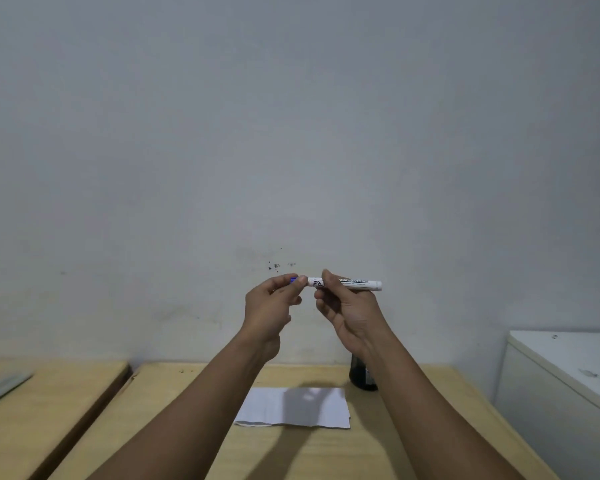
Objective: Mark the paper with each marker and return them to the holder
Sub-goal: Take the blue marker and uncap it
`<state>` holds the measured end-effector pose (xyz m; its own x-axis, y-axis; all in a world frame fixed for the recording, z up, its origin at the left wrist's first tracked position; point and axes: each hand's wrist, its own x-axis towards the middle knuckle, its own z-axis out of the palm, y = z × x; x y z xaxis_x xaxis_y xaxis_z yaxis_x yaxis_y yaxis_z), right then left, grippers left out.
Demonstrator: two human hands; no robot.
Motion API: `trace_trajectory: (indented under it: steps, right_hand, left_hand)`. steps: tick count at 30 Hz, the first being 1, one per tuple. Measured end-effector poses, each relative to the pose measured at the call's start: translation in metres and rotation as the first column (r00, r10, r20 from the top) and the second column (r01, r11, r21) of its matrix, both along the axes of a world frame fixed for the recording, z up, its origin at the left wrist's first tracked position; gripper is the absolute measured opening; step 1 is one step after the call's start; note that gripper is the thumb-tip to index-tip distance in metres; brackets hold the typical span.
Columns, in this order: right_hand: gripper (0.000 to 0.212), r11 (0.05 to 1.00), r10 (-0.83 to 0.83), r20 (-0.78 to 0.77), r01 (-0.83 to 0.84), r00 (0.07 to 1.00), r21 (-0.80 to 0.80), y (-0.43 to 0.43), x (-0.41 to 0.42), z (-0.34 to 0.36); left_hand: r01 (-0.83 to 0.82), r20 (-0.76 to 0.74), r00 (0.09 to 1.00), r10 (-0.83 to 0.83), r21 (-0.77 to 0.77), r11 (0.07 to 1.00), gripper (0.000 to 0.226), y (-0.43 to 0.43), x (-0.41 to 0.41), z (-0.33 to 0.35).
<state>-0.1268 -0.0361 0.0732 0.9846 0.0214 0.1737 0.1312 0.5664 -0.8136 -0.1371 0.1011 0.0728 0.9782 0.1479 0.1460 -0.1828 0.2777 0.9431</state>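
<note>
Both my hands are raised in front of the wall, holding one white marker (355,284) level. My right hand (347,308) grips its barrel. My left hand (272,306) pinches the blue cap (293,279) at the marker's left end, mostly hidden by the fingers. Whether cap and barrel are joined or just apart I cannot tell. Below, a white sheet of paper (297,407) lies flat on the wooden table (326,452), with my hands' shadow on it. A dark holder (361,377) stands behind the paper's right corner, partly hidden by my right forearm.
A second wooden table (32,410) stands to the left across a narrow gap, with a flat grey object (0,388) on it. A white cabinet (568,386) stands at the right. A plain wall rises right behind the tables.
</note>
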Motion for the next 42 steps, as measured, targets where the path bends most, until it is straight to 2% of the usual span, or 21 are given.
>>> trace_trajectory:
  steps: [3,7,13,17,23,26,28,30,32,35,42]
  right_hand:
    - [0.005,0.999,0.011,0.016,-0.012,1.0,0.052,0.014,-0.01,0.003]
    - [0.002,0.997,-0.013,0.041,0.01,0.999,0.076,0.027,-0.017,0.005]
    - [0.013,0.99,-0.022,0.182,0.047,0.983,-0.134,0.032,-0.017,0.0]
    - [0.015,0.991,-0.019,0.183,0.043,0.983,-0.13,0.029,-0.011,-0.01]
    - [0.017,0.999,-0.018,0.107,0.02,0.994,-0.024,0.026,0.001,-0.035]
    - [0.02,1.0,-0.023,0.057,0.023,0.998,0.0,0.026,0.011,-0.05]
    - [0.019,1.0,-0.031,0.029,0.031,0.999,0.0,0.028,0.018,-0.061]
    - [0.018,0.999,-0.032,0.003,0.032,0.999,-0.017,0.029,0.025,-0.072]
    - [0.016,0.999,-0.028,-0.023,0.026,0.999,-0.047,0.03,0.032,-0.085]
    - [0.015,0.996,-0.019,-0.062,0.013,0.998,-0.088,0.028,0.043,-0.106]
    - [0.024,0.986,-0.009,-0.123,-0.012,0.992,-0.168,0.032,0.068,-0.139]
  left_hand:
    - [0.015,-0.042,0.999,-0.021,-0.136,0.991,0.019,0.009,-0.01,0.005]
    - [-0.041,-0.036,0.999,0.035,-0.164,0.986,0.019,0.015,-0.016,0.009]
    - [-0.154,-0.127,0.983,0.133,-0.18,0.971,0.021,0.027,-0.009,0.008]
    - [-0.186,-0.162,0.974,0.16,-0.156,0.97,0.02,0.044,-0.002,0.002]
    - [-0.212,-0.017,0.977,0.213,0.055,0.976,0.019,0.063,0.015,-0.03]
    - [-0.236,0.037,0.972,0.234,0.215,0.948,0.017,0.073,0.029,-0.054]
    - [-0.26,0.069,0.965,0.254,0.392,0.882,0.022,0.08,0.039,-0.07]
    - [-0.285,0.106,0.955,0.278,0.6,0.748,0.02,0.088,0.049,-0.087]
    - [-0.27,0.122,0.954,0.274,0.745,0.61,0.013,0.097,0.057,-0.103]
    - [-0.224,0.088,0.956,0.28,0.835,0.503,0.013,0.111,0.068,-0.127]
    - [-0.194,0.026,0.934,0.357,0.876,0.441,0.009,0.126,0.084,-0.174]
